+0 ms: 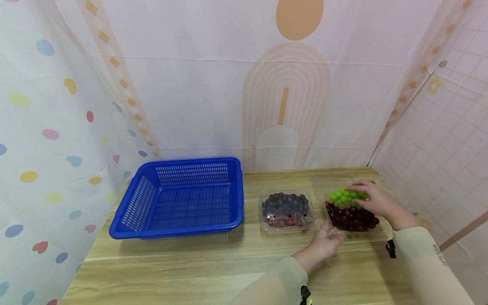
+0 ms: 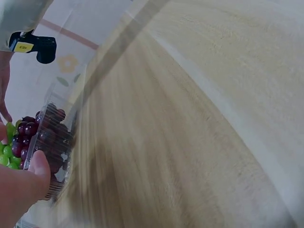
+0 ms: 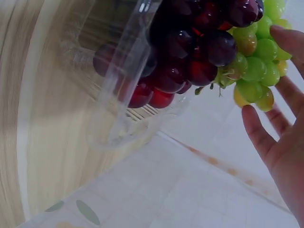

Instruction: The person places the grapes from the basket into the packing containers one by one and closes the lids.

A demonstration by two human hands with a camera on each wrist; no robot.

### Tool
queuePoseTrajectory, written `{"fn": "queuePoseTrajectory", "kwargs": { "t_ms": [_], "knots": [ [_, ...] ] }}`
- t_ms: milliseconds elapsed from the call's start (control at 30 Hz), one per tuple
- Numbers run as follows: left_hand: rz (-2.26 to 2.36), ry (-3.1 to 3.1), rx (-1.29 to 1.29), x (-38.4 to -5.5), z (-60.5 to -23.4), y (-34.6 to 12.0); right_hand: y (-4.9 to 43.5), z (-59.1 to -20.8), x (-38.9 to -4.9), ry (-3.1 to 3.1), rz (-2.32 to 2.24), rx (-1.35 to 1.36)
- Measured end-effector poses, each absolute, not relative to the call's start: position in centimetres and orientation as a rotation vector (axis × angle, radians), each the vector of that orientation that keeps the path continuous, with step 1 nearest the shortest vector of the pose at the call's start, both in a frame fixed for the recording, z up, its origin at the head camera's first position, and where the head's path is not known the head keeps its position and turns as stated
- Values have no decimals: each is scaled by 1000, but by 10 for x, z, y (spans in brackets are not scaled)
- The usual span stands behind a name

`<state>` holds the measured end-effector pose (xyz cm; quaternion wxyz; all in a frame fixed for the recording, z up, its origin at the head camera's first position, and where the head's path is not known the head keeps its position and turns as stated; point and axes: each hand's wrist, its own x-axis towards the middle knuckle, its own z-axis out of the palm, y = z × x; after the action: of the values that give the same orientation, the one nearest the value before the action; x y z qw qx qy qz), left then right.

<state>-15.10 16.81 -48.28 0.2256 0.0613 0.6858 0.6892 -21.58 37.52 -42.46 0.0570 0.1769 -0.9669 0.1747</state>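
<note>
On the right of the table stands a clear plastic box [image 2: 59,156] heaped with dark red grapes [image 1: 350,217]. A bunch of green grapes [image 1: 345,197] lies over the back of the red ones, rising above the box wall. My right hand [image 1: 375,198] holds the green bunch from its right side, thumb and fingers on either side of it; in the right wrist view the green grapes [image 3: 256,61] sit between the fingertips. My left hand [image 1: 324,243] grips the box's front left corner, its thumb [image 2: 40,168] against the wall. Its other fingers are partly hidden.
Left of that box sits a second clear box [image 1: 287,212] with a closed lid, holding dark grapes and redder ones. A large blue plastic basket [image 1: 190,235] stands on the left of the wooden table [image 1: 171,271]. Patterned curtains rise behind and at both sides.
</note>
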Motion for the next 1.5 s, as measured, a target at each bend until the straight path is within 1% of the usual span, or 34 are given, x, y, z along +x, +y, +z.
{"fn": "queuePoseTrajectory", "kwargs": {
  "t_ms": [133, 367, 567, 1200, 1500],
  "knots": [
    [2020, 1842, 133, -152, -485, 171, 375, -427, -215, -2960, 502, 514],
    [2248, 1742, -132, -152, -489, 179, 376, -440, -218, -2926, 513, 502],
    [2304, 1691, -264, -153, -496, 179, 371, -442, -218, -2914, 550, 513],
    [2334, 1666, -415, -151, -497, 185, 375, -442, -213, -2780, 714, 638],
    [2362, 1676, -405, -151, -498, 186, 375, -443, -217, -2812, 705, 645]
  ]
}}
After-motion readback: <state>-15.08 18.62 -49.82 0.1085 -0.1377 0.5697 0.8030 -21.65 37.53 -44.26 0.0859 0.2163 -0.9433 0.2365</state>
